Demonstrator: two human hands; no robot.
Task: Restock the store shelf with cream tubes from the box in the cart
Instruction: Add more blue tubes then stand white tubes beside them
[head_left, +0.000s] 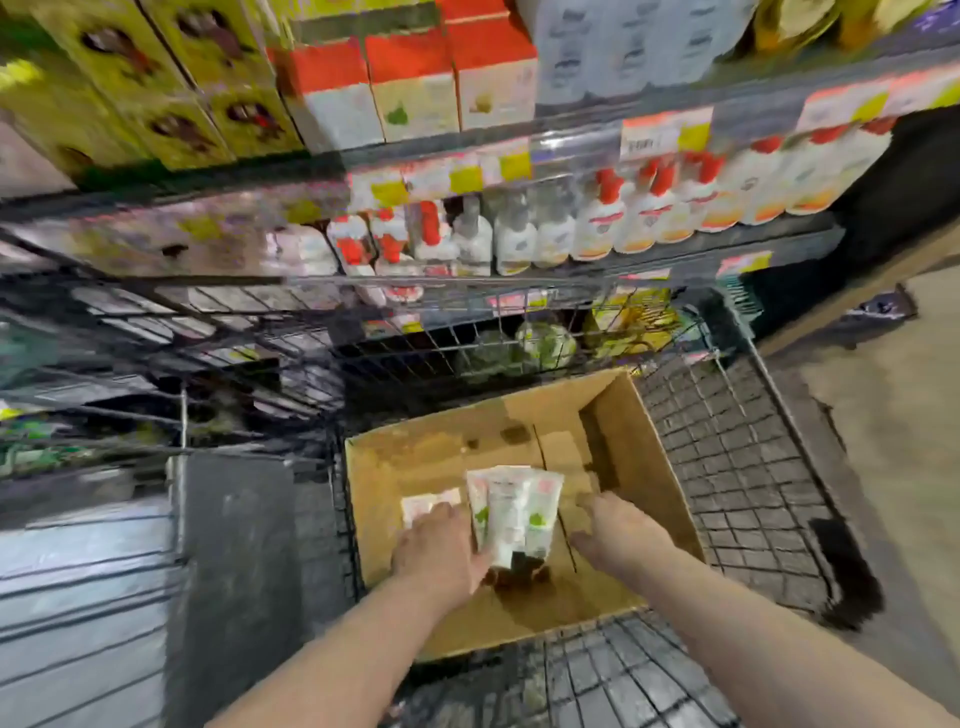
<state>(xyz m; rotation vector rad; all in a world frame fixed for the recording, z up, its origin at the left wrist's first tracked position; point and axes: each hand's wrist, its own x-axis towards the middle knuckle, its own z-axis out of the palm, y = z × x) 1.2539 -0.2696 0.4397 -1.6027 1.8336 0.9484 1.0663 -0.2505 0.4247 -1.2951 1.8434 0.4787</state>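
Matt cardboard box (415, 457), wire-mesh cart (748, 467)

The box (654, 447) is open above. Bare box floor is found ahead of the right hand (621, 530) and beyond the tubes (514, 512). The gap between the hands is filled by the tubes, touching the left hand (441, 545). Outside each hand, passage is closed by box walls and cart (753, 467) wire.

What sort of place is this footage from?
Most likely a retail store aisle: price tags line the shelf edge, rows of pump bottles stand below, and a wire cart holds a cardboard box of cream tubes.
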